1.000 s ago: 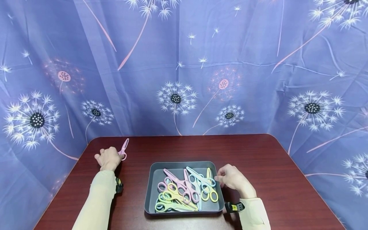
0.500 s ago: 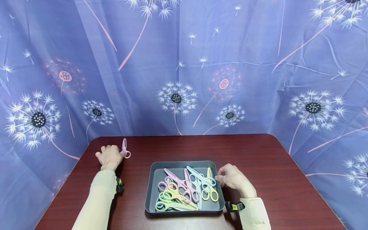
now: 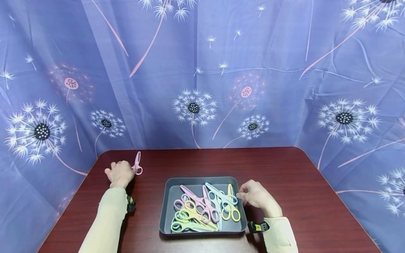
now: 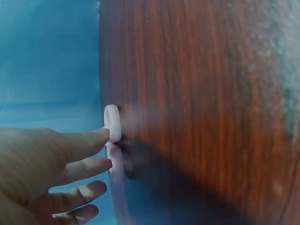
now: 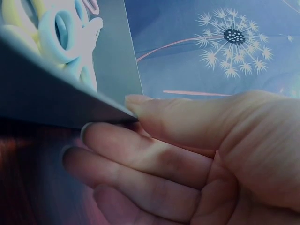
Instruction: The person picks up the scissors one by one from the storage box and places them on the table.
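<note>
At the far left of the table, my left hand (image 3: 121, 174) pinches a pair of pink scissors (image 3: 137, 162) by the handle end. The left wrist view shows thumb and forefinger at the two pink finger loops (image 4: 114, 124), the other fingers spread loosely. In the head view the scissors' blade end points toward the curtain. Front and centre stands a dark grey tray (image 3: 162, 214) of pink, yellow, blue and green scissors (image 3: 193, 214) lying crosswise over each other. My right hand (image 3: 257, 197) grips the tray's right wall, thumb at the rim and fingers outside and below it.
The dark red wooden table (image 3: 300, 182) has rounded back corners. A blue curtain (image 3: 221, 52) with dandelion prints hangs right behind its back edge and along both sides. Each wrist wears a black strap (image 3: 257, 227).
The pink scissors turned upright and shifted slightly right at the left fingertips, then tilted a little back. The right hand and the tray have stayed in place.
</note>
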`<state>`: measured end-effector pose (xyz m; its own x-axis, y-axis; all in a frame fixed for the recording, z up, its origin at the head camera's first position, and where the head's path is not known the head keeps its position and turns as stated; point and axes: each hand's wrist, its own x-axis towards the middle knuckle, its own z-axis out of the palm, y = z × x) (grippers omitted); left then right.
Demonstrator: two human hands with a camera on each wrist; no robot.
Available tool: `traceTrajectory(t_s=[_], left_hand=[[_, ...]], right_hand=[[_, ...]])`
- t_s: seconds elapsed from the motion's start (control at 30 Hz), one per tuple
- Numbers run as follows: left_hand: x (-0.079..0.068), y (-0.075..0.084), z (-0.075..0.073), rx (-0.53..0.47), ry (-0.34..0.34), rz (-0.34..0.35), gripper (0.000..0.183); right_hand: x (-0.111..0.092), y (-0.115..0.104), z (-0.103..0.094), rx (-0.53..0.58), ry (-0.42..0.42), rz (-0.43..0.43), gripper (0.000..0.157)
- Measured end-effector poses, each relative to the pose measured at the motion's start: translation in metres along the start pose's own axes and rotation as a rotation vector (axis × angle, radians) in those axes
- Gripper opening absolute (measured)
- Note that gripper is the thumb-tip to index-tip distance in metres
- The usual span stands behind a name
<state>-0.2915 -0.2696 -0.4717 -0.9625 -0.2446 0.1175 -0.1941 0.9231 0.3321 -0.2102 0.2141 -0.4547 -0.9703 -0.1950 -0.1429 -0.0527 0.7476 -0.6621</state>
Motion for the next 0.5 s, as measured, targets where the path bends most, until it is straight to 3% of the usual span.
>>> traceTrajectory(t_s=[0.23, 0.5], left_hand=[[-0.001, 0.003, -0.005, -0.006, 0.018, 0.035, 0.025], [-0.005, 0.014, -0.011, 0.007, -0.017, 0.074, 0.034]], right_hand=[[0.0, 0.0, 0.0, -0.013, 0.004, -0.015, 0.019], [0.0, -0.001, 0.0, -0.021, 0.003, -0.004, 0.021]])
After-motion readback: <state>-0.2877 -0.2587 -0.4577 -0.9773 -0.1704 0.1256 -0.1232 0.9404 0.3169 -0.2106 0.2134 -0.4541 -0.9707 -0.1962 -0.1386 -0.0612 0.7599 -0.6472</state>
